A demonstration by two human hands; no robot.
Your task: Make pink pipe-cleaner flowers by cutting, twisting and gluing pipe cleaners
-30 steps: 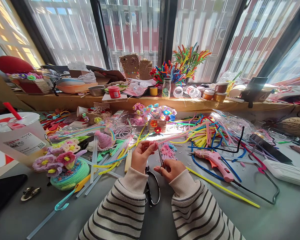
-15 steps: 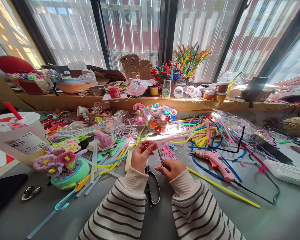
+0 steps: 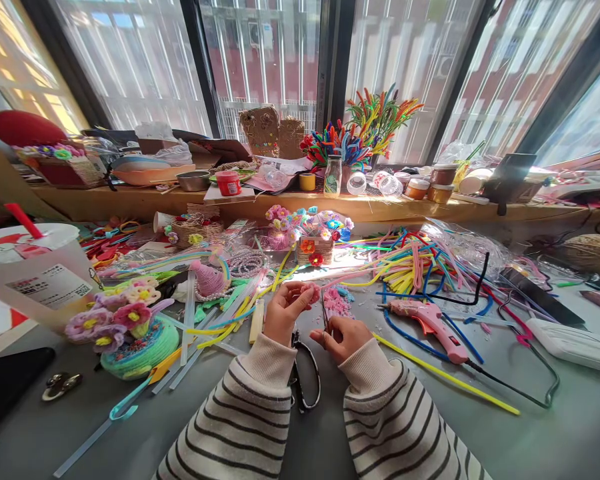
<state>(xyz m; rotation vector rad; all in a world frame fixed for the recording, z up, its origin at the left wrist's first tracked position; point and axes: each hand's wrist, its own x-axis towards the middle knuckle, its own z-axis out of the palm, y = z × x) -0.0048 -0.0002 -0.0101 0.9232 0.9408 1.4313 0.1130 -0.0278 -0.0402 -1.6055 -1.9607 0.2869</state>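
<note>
My left hand (image 3: 286, 313) is closed, with thumb and fingers pinching a fuzzy pink pipe cleaner (image 3: 350, 275). Its free length runs off to the right toward the heap. In my closed right hand (image 3: 347, 339) is a pair of small scissors (image 3: 324, 308), blades pointing up beside the pink pipe cleaner; the handles are hidden by my fingers. Just behind the scissors lies a pile of short pink fuzzy pieces (image 3: 337, 302). Between my wrists rests a tool with black looped handles (image 3: 309, 380), partly covered by my left sleeve.
Right of my hands lie a pink glue gun (image 3: 433, 323) with its cord and a long yellow pipe cleaner (image 3: 450, 377). Behind it is a heap of coloured pipe cleaners (image 3: 405, 267). On the left are a flower-topped green pot (image 3: 143, 350) and a drink cup (image 3: 40, 280).
The scissor blades stand more upright and slightly further right. My left hand has shifted slightly right with the pink pipe cleaner. Everything on the table stays put.
</note>
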